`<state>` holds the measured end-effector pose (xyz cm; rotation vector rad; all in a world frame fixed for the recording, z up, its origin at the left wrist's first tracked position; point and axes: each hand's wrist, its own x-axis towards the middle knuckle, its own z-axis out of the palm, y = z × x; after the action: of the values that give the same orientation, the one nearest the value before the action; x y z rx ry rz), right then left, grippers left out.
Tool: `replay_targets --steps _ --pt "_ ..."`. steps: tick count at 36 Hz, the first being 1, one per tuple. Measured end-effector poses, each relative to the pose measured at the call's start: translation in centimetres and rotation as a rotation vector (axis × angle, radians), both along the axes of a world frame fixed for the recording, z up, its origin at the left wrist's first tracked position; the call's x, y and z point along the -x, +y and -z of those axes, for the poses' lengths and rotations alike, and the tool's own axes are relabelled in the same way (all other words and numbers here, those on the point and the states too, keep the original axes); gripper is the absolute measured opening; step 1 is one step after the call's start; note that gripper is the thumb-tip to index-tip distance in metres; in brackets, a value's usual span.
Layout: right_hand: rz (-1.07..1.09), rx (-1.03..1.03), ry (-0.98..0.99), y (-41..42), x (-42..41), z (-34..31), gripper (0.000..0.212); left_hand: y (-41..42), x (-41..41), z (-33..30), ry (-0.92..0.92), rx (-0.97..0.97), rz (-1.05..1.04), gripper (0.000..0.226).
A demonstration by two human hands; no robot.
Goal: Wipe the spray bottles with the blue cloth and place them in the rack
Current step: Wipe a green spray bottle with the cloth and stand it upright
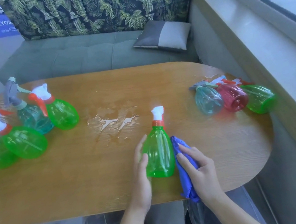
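Wiping green bottle [158,154] (blue cloth [184,166]).

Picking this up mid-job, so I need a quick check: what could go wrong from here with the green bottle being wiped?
1. The left hand only rests straight fingers on the green bottle; pressure from the blue cloth in the right hand could tip it.
2. The puddle lies just beyond; a wiped bottle set there might get wet again.
3. The three bottles lying near the table's right edge could roll off.
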<state>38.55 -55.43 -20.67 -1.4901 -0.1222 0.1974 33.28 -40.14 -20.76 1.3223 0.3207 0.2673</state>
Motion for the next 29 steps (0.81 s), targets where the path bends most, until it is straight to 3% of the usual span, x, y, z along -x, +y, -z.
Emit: replay_targets --steps 3,5,19,25,27,29 --pt "0.008 -0.004 0.001 -0.1 -0.1 0.0 0.028 -0.2 0.0 -0.5 0.017 -0.107 -0.004 0.084" --pt "0.017 -0.001 -0.002 -0.1 -0.1 0.0 0.027 -0.3 0.0 -0.7 0.01 -0.101 0.006 0.09" --pt "0.054 0.01 -0.004 0.2 0.0 0.0 0.025 0.5 -0.5 0.3 0.045 -0.02 -0.019 0.049" --pt "0.092 0.057 -0.063 0.2 0.2 0.4 0.025 -0.2 -0.4 0.2 0.05 -0.145 0.039 0.044" --pt "0.094 0.086 -0.097 0.2 0.3 0.4 0.025 -0.3 -0.2 -0.2 0.042 -0.172 0.062 0.056" --pt "0.088 0.125 -0.15 0.4 0.3 0.3 0.026 -0.2 0.0 -0.4 0.035 -0.226 0.073 0.082"
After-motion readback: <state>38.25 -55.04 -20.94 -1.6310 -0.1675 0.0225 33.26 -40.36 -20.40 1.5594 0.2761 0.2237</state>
